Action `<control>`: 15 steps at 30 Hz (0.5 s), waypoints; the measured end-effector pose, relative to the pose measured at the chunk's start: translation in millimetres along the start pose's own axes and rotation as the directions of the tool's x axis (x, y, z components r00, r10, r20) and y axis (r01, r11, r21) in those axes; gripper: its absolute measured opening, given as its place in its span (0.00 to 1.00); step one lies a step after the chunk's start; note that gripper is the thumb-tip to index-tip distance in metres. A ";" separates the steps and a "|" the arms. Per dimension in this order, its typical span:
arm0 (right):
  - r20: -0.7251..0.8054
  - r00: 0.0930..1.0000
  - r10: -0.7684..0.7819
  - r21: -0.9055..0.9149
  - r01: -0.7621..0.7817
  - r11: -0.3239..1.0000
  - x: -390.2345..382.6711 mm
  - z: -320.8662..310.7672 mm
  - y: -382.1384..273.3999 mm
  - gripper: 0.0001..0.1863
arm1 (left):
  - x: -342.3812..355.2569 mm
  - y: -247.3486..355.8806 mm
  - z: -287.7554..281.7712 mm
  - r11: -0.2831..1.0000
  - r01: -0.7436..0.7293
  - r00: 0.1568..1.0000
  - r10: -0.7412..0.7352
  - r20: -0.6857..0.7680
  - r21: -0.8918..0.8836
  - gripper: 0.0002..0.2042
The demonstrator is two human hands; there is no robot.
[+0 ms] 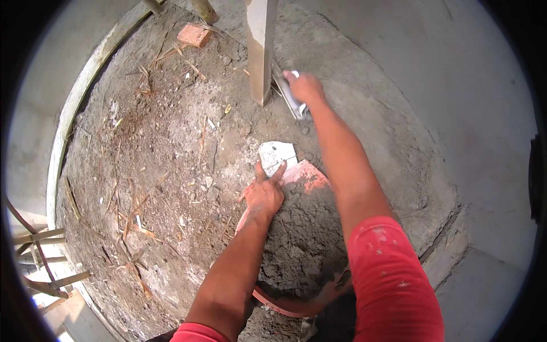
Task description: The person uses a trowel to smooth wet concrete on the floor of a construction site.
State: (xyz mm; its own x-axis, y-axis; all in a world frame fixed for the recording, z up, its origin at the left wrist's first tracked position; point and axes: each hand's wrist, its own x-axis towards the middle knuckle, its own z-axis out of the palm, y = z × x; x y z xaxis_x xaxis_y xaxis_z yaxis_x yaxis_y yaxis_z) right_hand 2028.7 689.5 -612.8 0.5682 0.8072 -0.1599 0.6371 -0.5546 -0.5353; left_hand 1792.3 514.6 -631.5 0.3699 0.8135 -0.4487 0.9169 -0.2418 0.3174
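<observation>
My right hand (306, 90) is closed on a metal plastering trowel (293, 102), its long blade tilted beside the foot of an upright post (261, 62). Lower down, my left hand (265, 196) rests at the far left rim of a reddish tub (306, 172), its visible fingers spread. Its fingertips touch or nearly touch the lower edge of a white flat piece (277, 154) with dark specks. Grey wet mortar (299, 239) fills much of the tub. My right forearm passes over the tub's right side and hides part of it.
Rough ground (165, 148) with rubble and dry plant bits spreads to the left. A broken brick (194, 35) lies at the far left. Smoothed grey mortar (364, 102) borders the wall (456, 74) on the right. A pale curved edge (62, 137) bounds the left, near wooden sticks (43, 239).
</observation>
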 end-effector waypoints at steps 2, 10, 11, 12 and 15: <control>0.009 0.999 0.042 0.046 -0.042 0.998 14.4 -5.4 -11.4 0.42 | -3.3 -13.4 4.7 1.000 0.012 1.000 -0.011 -0.014 0.029 0.24; -0.306 0.821 0.482 0.033 -0.497 0.867 -59.9 -110.8 202.0 0.46 | -7.5 -8.3 -19.2 0.996 0.071 0.995 -0.066 0.077 -0.060 0.25; -0.309 0.846 0.434 -0.016 -0.461 0.887 -81.0 -109.7 211.4 0.46 | -7.3 -8.5 -19.9 0.992 0.088 0.993 -0.080 0.088 -0.088 0.24; -0.311 0.868 0.386 -0.058 -0.423 0.904 -94.3 -111.6 211.2 0.45 | -5.1 -8.4 -20.9 0.989 0.103 0.991 -0.093 0.095 -0.110 0.23; -0.310 0.919 0.243 -0.030 -0.264 0.964 -98.4 -59.6 129.1 0.44 | -6.1 -16.7 -14.2 0.996 0.085 0.996 -0.085 -0.001 -0.019 0.23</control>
State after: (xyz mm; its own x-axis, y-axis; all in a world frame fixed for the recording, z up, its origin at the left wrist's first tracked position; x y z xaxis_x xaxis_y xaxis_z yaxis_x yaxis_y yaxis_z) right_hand 2086.1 526.4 -616.7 0.8384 0.5447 -0.0196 0.4795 -0.7540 -0.4489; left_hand 1772.6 521.2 -622.2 0.2908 0.8314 -0.4736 0.9420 -0.1620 0.2940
